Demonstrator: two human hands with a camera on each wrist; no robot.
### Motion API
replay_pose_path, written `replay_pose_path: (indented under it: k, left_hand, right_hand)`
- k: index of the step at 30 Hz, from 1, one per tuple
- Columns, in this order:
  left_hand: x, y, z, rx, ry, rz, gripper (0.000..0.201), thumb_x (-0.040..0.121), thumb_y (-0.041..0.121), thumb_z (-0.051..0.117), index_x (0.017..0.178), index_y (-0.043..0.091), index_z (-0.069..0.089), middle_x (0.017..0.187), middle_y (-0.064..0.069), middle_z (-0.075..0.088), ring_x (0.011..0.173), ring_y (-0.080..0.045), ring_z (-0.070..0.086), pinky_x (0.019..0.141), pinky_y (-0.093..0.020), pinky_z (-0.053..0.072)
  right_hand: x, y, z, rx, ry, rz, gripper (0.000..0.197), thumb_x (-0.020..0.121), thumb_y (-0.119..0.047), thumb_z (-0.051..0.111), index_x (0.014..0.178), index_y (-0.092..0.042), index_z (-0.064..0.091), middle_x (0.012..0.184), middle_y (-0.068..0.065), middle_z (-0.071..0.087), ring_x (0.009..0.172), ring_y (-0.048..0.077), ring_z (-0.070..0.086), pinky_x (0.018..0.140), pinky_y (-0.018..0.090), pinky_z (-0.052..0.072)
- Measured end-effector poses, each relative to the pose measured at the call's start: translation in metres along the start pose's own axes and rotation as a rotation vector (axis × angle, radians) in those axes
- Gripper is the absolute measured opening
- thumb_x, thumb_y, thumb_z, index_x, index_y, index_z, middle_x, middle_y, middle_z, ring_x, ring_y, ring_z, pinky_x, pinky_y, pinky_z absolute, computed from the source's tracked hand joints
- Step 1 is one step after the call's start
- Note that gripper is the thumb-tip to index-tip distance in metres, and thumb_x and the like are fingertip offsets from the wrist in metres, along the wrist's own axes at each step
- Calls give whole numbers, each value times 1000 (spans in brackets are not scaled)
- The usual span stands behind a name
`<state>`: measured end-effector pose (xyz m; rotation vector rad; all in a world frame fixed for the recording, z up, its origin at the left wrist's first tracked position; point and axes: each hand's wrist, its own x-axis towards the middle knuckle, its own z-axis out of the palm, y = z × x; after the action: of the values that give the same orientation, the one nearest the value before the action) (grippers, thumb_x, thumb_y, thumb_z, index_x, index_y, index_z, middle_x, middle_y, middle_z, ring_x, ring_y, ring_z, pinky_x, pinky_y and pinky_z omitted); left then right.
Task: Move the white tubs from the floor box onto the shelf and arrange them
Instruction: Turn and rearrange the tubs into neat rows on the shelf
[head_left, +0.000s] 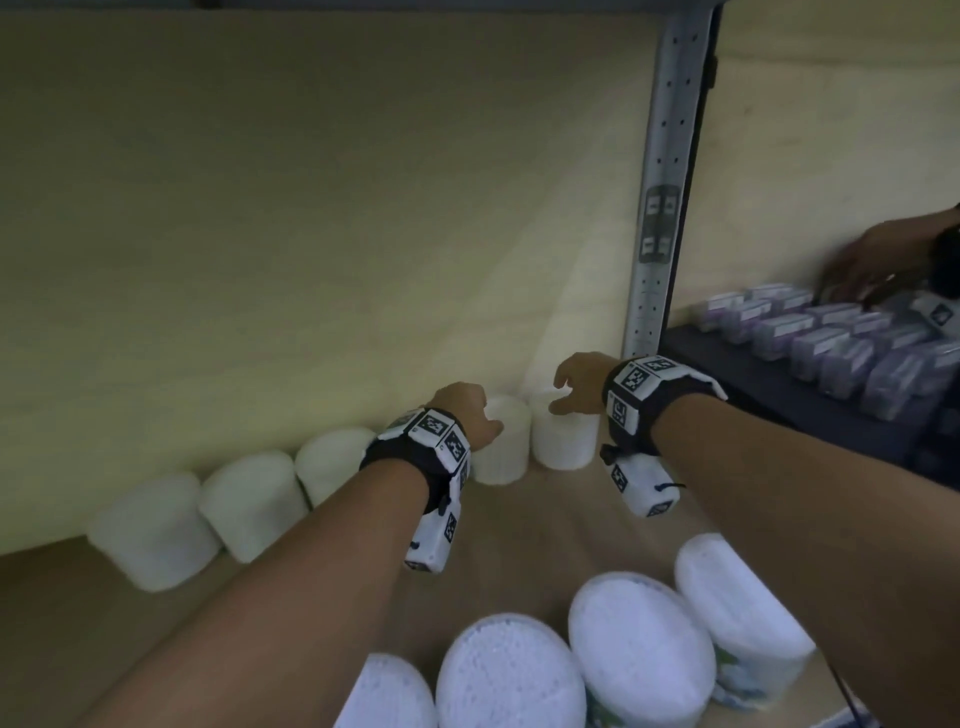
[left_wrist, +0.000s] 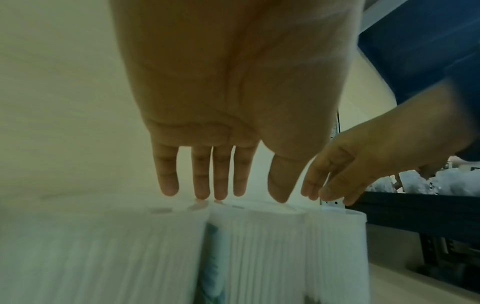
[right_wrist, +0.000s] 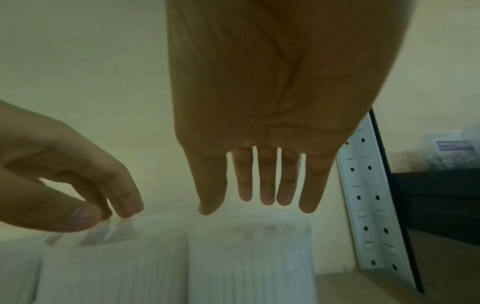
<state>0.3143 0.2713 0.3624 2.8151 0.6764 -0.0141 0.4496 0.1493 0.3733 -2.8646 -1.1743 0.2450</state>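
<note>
Several white tubs stand in a row along the back of the wooden shelf (head_left: 540, 525), from a far-left tub (head_left: 156, 530) to the rightmost tub (head_left: 563, 439). My left hand (head_left: 480, 421) is open above the tub beside it (head_left: 501, 447). In the left wrist view my left hand (left_wrist: 257, 193) has straight fingers whose tips touch the lids of two neighbouring tubs (left_wrist: 285, 246). My right hand (head_left: 571, 384) is open over the rightmost tub. In the right wrist view my right hand (right_wrist: 246, 197) has its fingertips just above that tub's lid (right_wrist: 249, 257). More tubs (head_left: 641, 644) line the front edge.
A perforated metal upright (head_left: 660, 208) stands right of the rightmost tub. Beyond it a dark shelf (head_left: 779, 384) carries several purple packets (head_left: 831, 343), and another person's hand (head_left: 878, 260) reaches over them. A pale back panel (head_left: 311, 234) closes the shelf behind the tubs.
</note>
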Motion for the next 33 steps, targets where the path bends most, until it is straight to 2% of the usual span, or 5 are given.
replay_pose_path:
  k: [5, 16, 24, 30, 33]
  left_hand:
    - [16, 1, 7, 17, 22, 9, 55, 89, 44, 59, 126, 3, 56, 130, -15, 55, 118, -29, 55, 99, -38, 48]
    - [21, 5, 14, 54, 32, 53, 51, 92, 35, 58, 131, 4, 53, 135, -16, 50, 123, -31, 51, 102, -37, 45]
    - [20, 2, 18, -7, 50, 42, 52, 91, 35, 60, 134, 7, 51, 137, -13, 50, 125, -29, 50, 103, -38, 44]
    - [22, 0, 20, -16, 57, 45, 53, 90, 35, 61, 134, 7, 51, 137, -12, 50, 125, -29, 50, 104, -39, 44]
    - [24, -1, 21, -18, 60, 49, 53, 90, 35, 61, 134, 7, 51, 137, -12, 49, 126, -29, 49, 104, -39, 43]
  right_hand:
    - [12, -2, 6, -25, -39, 9, 56, 90, -42, 60, 133, -7, 50, 142, 11, 45, 131, 27, 45, 107, 34, 36]
    - [10, -1, 7, -84, -36, -33, 52, 90, -37, 60, 133, -9, 50, 139, 10, 47, 127, 26, 47, 106, 34, 38]
    - [1, 5, -2, -39, -102, -117, 54, 89, -12, 63, 140, -17, 47, 146, 7, 39, 133, 24, 43, 107, 32, 36]
    - [7, 3, 9, -66, -33, -28, 61, 91, -45, 55, 141, -14, 40, 146, 9, 37, 133, 27, 42, 110, 37, 35]
    - [9, 1, 8, -103, -68, -8, 65, 92, -48, 54, 143, -11, 39, 148, 10, 36, 136, 27, 39, 111, 37, 33]
